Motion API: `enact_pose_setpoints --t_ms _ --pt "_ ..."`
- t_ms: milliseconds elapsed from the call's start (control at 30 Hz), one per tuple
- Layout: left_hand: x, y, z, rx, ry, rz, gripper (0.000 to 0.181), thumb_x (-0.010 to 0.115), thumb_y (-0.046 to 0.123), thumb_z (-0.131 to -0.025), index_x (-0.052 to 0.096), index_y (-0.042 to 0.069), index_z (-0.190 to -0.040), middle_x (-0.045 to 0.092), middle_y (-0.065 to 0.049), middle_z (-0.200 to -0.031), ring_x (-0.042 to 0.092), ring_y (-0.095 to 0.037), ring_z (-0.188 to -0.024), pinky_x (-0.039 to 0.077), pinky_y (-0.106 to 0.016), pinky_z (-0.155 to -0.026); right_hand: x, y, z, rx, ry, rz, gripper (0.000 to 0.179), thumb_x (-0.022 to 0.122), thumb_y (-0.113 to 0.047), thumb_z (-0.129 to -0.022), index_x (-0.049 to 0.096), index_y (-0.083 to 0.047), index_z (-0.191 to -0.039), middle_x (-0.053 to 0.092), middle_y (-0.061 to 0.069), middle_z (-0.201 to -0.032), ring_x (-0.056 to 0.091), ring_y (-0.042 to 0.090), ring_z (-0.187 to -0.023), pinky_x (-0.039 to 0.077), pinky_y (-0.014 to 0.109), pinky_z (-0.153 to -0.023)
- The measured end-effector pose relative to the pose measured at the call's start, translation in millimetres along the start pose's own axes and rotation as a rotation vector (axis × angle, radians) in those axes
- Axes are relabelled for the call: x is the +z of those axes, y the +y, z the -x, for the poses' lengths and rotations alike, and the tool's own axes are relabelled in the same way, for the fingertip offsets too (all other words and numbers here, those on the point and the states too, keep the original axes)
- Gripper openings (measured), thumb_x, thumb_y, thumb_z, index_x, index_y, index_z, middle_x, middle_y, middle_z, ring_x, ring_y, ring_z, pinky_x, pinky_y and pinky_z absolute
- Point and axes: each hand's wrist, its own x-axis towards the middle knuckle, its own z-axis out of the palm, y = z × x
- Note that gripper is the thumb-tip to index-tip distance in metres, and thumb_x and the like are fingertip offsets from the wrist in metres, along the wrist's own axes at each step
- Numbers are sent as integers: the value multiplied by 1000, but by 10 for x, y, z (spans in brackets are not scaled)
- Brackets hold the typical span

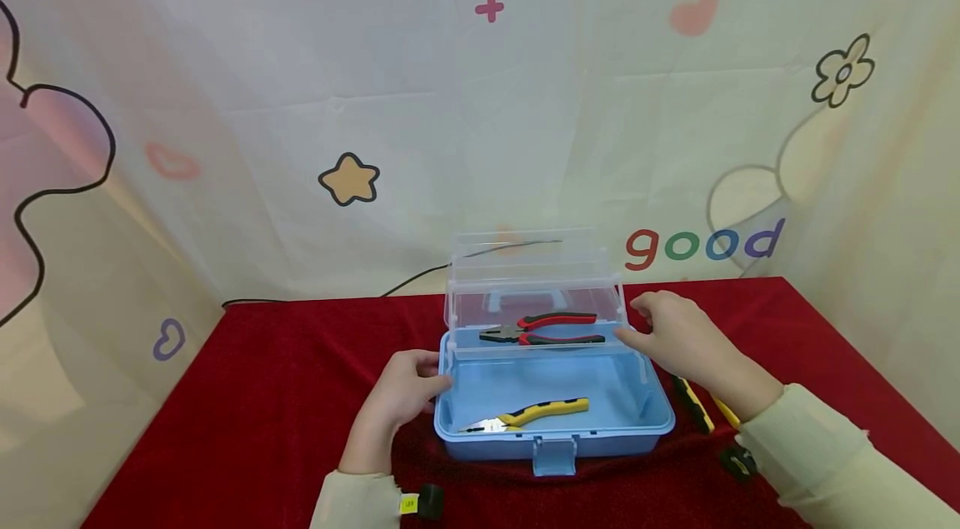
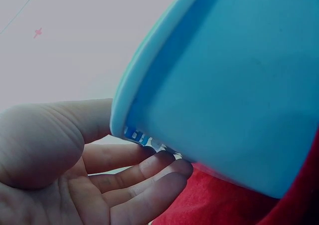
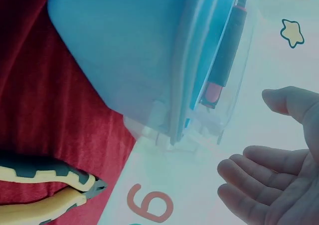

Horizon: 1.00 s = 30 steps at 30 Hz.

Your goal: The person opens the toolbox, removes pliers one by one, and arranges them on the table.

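Note:
A light-blue toolbox (image 1: 555, 436) stands with its transparent lid (image 1: 536, 291) raised at the back. Combination pliers with red-and-black handles (image 1: 558, 318) lie in the clear tray at its rear. On the box floor rest yellow-and-black long-nose pliers (image 1: 543, 410). My left hand (image 1: 405, 387) grips the box's left end, its thumb at the rim and its fingers curled by the rear corner in the left wrist view. Beside the tray's right end is my right hand (image 1: 678, 337); in the right wrist view its fingers are spread, holding nothing, apart from the box.
Another pair of yellow-and-black pliers (image 3: 82, 187) lies on the red cloth (image 1: 300, 396) right of the box, partly under my right forearm in the head view. A printed curtain (image 1: 525, 137) hangs behind the table. A thin black cable (image 1: 412, 281) runs along the back.

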Motion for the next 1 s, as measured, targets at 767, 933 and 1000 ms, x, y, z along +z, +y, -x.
enact_pose_setpoints --t_ms 767,933,1000 --pt "-1 10 -3 -6 7 -13 45 69 10 -84 56 -3 -125 65 -15 -102 64 -19 -75 60 -36 -66 15 -256 -159 -77 -60 -17 52 73 -30 -80 62 3 -117 66 21 -111 64 35 -99 56 46 -80" --pt "-3 1 1 -12 5 -12 45 69 11 -84 56 -2 -125 65 -15 -103 64 -19 -76 60 -36 -67 51 -301 -190 -89 -74 -18 53 74 -30 -79 61 3 -119 66 20 -112 65 36 -100 56 47 -81" --pt "-3 -2 2 -15 4 -11 45 68 11 -84 56 -2 -125 64 -15 -103 64 -19 -76 60 -36 -67 67 -316 -202 -102 -74 -18 52 74 -30 -79 61 2 -118 67 19 -111 65 35 -99 56 46 -80"
